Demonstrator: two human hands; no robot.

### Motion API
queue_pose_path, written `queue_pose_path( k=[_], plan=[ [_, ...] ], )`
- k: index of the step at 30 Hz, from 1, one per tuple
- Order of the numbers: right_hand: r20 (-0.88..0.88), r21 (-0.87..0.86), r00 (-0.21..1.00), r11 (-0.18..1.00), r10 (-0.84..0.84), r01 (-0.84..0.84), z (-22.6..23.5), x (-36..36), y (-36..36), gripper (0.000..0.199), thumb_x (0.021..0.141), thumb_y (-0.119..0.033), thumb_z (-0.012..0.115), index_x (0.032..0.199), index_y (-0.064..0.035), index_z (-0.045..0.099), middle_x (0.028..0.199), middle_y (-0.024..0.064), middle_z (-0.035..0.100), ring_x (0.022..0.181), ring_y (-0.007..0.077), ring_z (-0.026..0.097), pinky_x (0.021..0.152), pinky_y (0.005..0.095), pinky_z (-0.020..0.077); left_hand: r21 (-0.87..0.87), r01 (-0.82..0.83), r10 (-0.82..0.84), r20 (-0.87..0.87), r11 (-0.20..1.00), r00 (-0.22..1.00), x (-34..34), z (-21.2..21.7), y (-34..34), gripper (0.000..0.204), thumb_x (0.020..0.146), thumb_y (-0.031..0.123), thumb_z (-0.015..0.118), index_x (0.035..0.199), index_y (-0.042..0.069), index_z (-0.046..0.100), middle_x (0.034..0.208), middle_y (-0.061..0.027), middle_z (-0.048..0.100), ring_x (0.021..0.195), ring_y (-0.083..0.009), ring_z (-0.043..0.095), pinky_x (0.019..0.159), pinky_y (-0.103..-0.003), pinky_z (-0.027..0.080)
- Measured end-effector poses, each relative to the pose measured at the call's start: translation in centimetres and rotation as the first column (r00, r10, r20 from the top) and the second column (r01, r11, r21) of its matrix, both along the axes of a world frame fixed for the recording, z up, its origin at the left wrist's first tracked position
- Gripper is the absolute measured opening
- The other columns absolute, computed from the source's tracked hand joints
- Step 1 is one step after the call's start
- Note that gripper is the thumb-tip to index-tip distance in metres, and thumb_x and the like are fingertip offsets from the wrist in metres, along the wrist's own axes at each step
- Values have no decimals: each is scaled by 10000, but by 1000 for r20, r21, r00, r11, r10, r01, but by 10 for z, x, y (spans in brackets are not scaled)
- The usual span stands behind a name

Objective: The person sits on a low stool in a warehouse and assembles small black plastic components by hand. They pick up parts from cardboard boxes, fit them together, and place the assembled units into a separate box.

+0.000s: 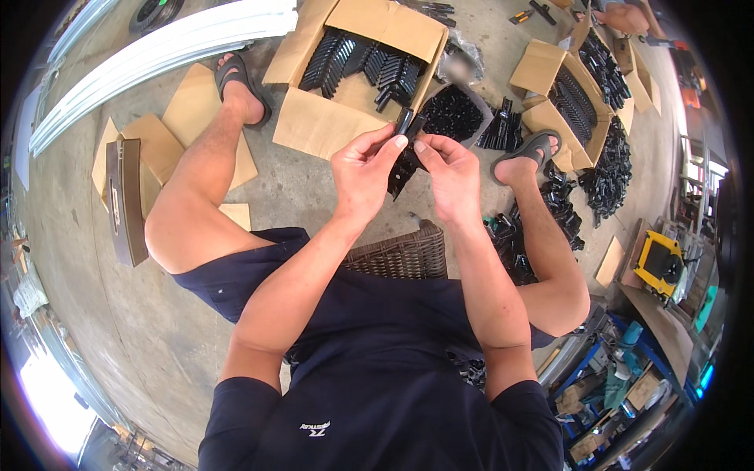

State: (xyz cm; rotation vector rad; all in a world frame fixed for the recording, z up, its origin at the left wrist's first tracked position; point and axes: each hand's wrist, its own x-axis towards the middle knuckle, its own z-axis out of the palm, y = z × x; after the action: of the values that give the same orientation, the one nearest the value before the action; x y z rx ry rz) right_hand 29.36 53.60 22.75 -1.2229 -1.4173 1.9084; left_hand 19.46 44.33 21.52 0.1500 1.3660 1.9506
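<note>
In front of my knees, my left hand [363, 169] pinches a small black tube-like part [404, 120] between thumb and fingers. Close beside it, my right hand [451, 174] grips a dark bracket-like piece [415, 129], its fingers closed. The two pieces touch or nearly touch; their exact joint is hidden by my fingertips. Below them, between my hands, shows a black plate with small holes [400, 179]; whether it belongs to a held piece I cannot tell. Just beyond stands an open cardboard box [314, 118] with rows of black angled brackets [363, 64].
A bag of small black parts [453, 112] lies right of the box. Another open box [542, 64] and loose heaps of black parts [606, 179] spread farther right. Long white profiles [157, 71] and flat cardboard [196, 110] lie left. A woven seat [404, 255] is under me.
</note>
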Motion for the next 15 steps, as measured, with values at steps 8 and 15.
queue_pose_path(
  k=[8, 15],
  plan=[
    [229, 215, 972, 970, 59, -110, 11, 0, -3, 166, 960, -109, 705, 958, 55, 727, 843, 66, 690, 726, 86, 597, 648, 264, 483, -33, -29, 29, -4, 999, 1000, 2, -3, 2, 281, 950, -15, 719, 1222, -84, 693, 1107, -117, 746, 954, -109, 693, 856, -238, 563],
    [209, 461, 969, 860, 133, -218, 10, 7, 15, 152, 933, -104, 722, 959, 45, 729, 915, 120, 687, 829, 195, 666, 753, 334, 528, 6, 7, -6, -12, 1000, 1000, 5, 4, 2, 285, 962, -4, 710, 1234, -86, 684, 1126, -120, 747, 978, -114, 696, 879, -242, 563]
  ],
)
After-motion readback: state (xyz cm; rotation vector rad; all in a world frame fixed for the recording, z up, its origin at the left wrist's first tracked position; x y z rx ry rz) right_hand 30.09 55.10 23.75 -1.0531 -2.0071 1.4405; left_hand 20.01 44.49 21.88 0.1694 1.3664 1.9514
